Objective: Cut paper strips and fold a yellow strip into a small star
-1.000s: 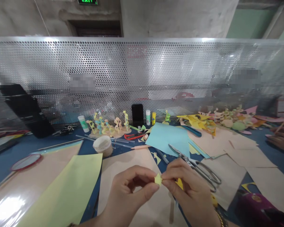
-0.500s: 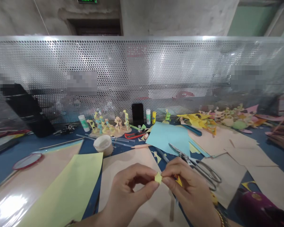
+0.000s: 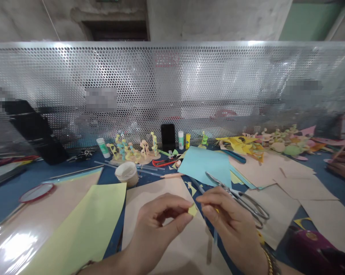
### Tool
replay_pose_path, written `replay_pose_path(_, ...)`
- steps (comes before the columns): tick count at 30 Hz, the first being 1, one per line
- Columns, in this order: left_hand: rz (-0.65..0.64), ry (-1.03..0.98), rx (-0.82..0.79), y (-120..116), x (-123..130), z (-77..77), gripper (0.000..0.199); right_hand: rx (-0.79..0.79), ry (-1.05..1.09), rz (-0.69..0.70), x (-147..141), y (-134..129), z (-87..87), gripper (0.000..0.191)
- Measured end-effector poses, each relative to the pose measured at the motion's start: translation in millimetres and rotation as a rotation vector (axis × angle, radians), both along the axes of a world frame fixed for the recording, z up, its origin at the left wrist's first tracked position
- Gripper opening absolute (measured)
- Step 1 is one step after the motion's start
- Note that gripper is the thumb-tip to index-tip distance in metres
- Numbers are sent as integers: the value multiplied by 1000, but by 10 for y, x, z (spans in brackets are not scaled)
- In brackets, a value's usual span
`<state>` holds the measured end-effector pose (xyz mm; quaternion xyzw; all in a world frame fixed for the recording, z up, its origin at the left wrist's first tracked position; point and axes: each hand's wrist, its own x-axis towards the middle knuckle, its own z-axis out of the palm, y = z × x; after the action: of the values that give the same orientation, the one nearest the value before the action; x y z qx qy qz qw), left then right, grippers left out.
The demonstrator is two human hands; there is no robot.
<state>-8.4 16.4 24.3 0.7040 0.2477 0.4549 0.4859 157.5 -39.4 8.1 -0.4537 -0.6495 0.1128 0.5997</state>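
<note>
- Yellow paper piece (image 3: 192, 210), tiny, was pinched between thumb and forefinger of the left hand (image 3: 158, 225), above a pink sheet (image 3: 148, 191).
- Right hand (image 3: 230, 227) was just beside it, apart, thumb and forefinger narrowly spaced; couldn't tell if the curled fingers held anything.
- Done, judging by the layout: piece already separate and small; paper figures (image 3: 145, 147) stood made up on a base at the back of the counter (image 3: 2, 200).
- Cutting looked partly done: scraps (image 3: 192, 188) lay near the scissors (image 3: 247, 204), which nobody held.
- Left, as far as visible: piece joined to nothing yet; its folds too small to read.
- Large yellow sheet (image 3: 86, 221) and blue sheet (image 3: 205, 166) lay flat, seemingly unshaped.
- Glue stick (image 3: 180, 140) stood upright at the back, untouched.
- Co-worker's hand (image 3: 343, 164) was well apart, far right; blurred.
</note>
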Motion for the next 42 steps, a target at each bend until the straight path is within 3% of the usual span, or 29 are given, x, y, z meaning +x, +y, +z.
replay_pose_path(6,-22,-26,-74,-9,21,12,26,-5,10,60,3,18,-3,15)
replay_pose_path(17,-44,-102,-248,-10,17,20,12,-35,37,68,-4,15,17,6)
replay_pose_path(33,-57,44,-33,2,-35,5,10,-72,45,162,-15,-4,39,9)
replay_pose_path(42,-64,-119,-214,-30,-6,-41,9,-26,66,93,-30,-10,22,8)
